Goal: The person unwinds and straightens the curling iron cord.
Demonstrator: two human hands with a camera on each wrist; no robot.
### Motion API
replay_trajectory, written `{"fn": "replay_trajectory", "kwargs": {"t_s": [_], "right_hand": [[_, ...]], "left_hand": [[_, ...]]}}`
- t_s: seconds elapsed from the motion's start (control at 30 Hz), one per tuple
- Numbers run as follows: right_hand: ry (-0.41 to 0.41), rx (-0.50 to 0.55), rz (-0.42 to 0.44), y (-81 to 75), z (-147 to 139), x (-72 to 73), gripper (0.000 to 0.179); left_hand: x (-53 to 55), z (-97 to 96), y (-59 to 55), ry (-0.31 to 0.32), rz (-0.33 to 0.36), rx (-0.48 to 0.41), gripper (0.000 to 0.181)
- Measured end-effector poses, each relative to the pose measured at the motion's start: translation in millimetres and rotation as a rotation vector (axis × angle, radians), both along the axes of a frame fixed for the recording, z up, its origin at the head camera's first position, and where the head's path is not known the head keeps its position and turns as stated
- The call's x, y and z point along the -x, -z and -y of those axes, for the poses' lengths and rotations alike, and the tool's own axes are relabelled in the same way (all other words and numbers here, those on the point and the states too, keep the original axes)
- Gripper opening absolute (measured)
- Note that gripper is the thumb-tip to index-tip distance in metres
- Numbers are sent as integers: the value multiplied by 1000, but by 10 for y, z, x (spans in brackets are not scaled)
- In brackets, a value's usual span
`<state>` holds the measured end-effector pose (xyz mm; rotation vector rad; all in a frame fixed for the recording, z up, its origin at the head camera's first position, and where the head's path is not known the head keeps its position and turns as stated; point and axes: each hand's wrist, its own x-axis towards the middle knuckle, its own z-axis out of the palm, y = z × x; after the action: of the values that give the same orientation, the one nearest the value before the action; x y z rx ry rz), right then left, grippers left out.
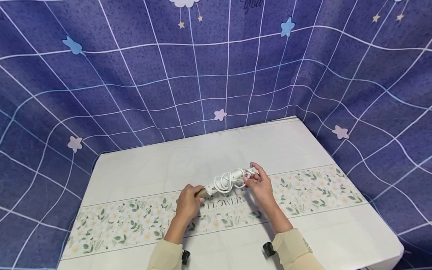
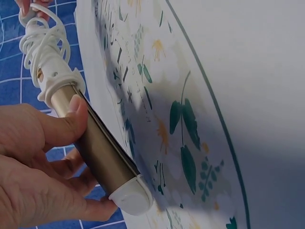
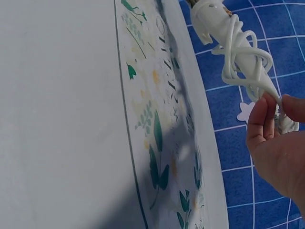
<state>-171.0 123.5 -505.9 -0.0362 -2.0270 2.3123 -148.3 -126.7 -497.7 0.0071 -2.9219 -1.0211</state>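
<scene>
A curling iron [image 1: 210, 190] with a white handle and a gold-brown barrel [image 2: 102, 143] is held above the table, slightly tilted. My left hand [image 1: 188, 202] grips the barrel, thumb on its upper side and fingers underneath, close to the white end cap [image 2: 136, 196]. The white cord [image 1: 223, 183] is wound in loose loops around the handle. At the handle's far end, my right hand [image 1: 261, 189] pinches the cord between thumb and fingers, as the right wrist view shows. The fingers partly hide that end of the cord.
Under the hands lies a white table [image 1: 243, 146] with a floral band [image 1: 135, 221] lettered "FLOWER" across its middle. A blue gridded curtain [image 1: 209, 63] with stars hangs behind and on both sides. Dark wrist straps [image 1: 269, 249] show at the sleeves.
</scene>
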Motion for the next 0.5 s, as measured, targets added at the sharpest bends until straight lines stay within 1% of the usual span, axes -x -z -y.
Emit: {"fn": "replay_trajectory", "kwargs": {"t_s": [0.13, 0.27, 0.33, 0.5], "right_hand": [[-3, 7, -18, -17, -5, 16, 55], [34, 34, -27, -1, 4, 32, 49], [55, 64, -25, 7, 13, 34, 46], [101, 122, -1, 1, 32, 39, 42]], "left_hand": [[-10, -11, 2, -17, 2, -14, 40], [-21, -34, 2, -19, 7, -22, 41], [-25, -43, 6, -17, 4, -22, 41], [-34, -50, 13, -27, 14, -17, 41]]}}
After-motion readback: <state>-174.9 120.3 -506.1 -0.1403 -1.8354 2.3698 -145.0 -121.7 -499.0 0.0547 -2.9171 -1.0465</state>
